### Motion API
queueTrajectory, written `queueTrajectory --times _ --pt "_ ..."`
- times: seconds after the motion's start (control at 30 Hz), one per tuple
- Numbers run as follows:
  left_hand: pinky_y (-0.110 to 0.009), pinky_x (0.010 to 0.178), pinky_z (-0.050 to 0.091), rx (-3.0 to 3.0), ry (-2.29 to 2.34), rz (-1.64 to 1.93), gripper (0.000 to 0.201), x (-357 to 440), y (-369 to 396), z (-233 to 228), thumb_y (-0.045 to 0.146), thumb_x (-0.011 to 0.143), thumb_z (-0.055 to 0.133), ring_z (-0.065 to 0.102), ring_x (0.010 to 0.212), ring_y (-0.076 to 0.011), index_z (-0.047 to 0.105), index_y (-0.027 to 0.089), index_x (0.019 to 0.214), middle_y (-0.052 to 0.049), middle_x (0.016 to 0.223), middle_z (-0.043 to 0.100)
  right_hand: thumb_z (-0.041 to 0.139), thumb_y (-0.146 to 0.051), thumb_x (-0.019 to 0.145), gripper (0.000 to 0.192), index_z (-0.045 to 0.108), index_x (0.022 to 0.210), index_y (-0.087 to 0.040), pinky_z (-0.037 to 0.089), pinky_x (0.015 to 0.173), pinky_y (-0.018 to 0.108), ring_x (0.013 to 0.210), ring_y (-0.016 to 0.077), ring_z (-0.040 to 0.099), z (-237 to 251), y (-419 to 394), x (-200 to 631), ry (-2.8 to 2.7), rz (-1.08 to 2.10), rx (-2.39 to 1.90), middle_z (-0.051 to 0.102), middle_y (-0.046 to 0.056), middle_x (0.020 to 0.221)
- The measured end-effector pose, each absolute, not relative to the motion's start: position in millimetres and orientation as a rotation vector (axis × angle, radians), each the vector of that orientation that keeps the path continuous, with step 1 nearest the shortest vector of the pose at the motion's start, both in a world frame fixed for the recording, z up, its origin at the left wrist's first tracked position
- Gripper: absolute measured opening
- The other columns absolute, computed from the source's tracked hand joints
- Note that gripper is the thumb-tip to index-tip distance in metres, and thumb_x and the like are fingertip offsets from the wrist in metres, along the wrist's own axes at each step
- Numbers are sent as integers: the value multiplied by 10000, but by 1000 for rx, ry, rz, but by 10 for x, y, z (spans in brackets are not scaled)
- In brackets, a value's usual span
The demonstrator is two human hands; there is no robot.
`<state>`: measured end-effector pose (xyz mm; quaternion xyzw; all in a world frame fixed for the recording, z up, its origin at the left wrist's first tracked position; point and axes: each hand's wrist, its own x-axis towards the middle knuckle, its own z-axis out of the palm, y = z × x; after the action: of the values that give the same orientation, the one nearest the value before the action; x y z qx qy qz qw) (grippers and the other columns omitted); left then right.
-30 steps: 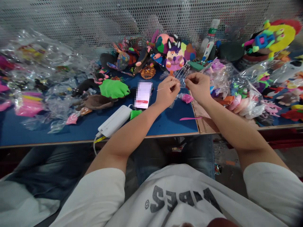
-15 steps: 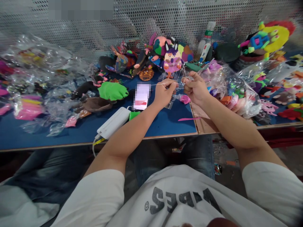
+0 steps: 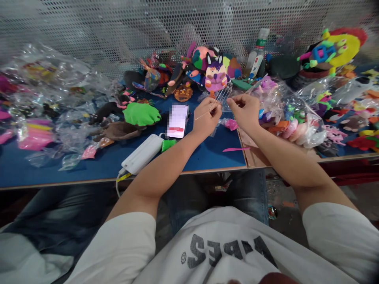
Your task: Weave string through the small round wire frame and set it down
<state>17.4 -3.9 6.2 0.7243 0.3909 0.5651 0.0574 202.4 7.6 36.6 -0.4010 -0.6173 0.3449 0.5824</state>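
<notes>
My left hand (image 3: 206, 115) is closed around several thin shiny wires (image 3: 224, 94), which fan up and to the right from the fingers; one end sticks out to the lower left. My right hand (image 3: 246, 112) is curled, its thumb and forefinger close together beside the strands. Whatever those fingertips hold is too fine to make out. Just behind the hands stands a purple and orange clay animal figure (image 3: 215, 75) with dark pointed ears. A pink lump in clear wrap (image 3: 230, 124) lies below, between my wrists.
A lit phone (image 3: 177, 120) and a white power bank (image 3: 142, 154) lie left of my forearm. A pink modelling tool (image 3: 236, 149) rests near the table edge. Bagged clay (image 3: 37, 136), a green clay piece (image 3: 142, 113), a bottle (image 3: 258, 53) and bagged figures (image 3: 299, 122) crowd both sides.
The wires now stand bunched, slanting up from my left hand, rather than spread between both hands. My left fist has turned, and my right hand has lowered and curled in.
</notes>
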Motion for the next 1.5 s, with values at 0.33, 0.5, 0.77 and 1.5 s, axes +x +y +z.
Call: queueTrajectory --times 0.33,0.5,0.77,1.5 --pt "-325 791 597 2000 1120 1714 339 140 71 5 410 1104 620 727 892 -180 785 237 863 -61 964 776 739 -386 988 233 700 800 -254 497 686 367 695 185 576 200 327 2095 -1579 759 -944 641 19 731" --pt "-286 676 644 1616 986 1547 355 111 146 2 517 1043 690 717 773 -143 781 212 884 -62 981 783 795 -522 952 305 667 846 -267 506 640 314 745 175 580 316 298 2111 -1481 1144 -813 653 19 793" --pt "-291 730 676 1490 913 1411 360 109 141 29 534 1056 637 724 788 -133 738 220 912 -56 963 780 881 -536 892 409 575 836 -269 543 626 315 695 154 578 379 161 2030 -1235 1567 -700 590 -16 775" --pt "-336 835 539 2318 1188 1687 302 173 -4 4 278 1116 543 703 927 -188 713 215 874 -65 1030 746 740 -371 978 257 698 776 -218 380 631 326 656 140 435 127 358 2038 -1489 746 -1025 525 -8 673"
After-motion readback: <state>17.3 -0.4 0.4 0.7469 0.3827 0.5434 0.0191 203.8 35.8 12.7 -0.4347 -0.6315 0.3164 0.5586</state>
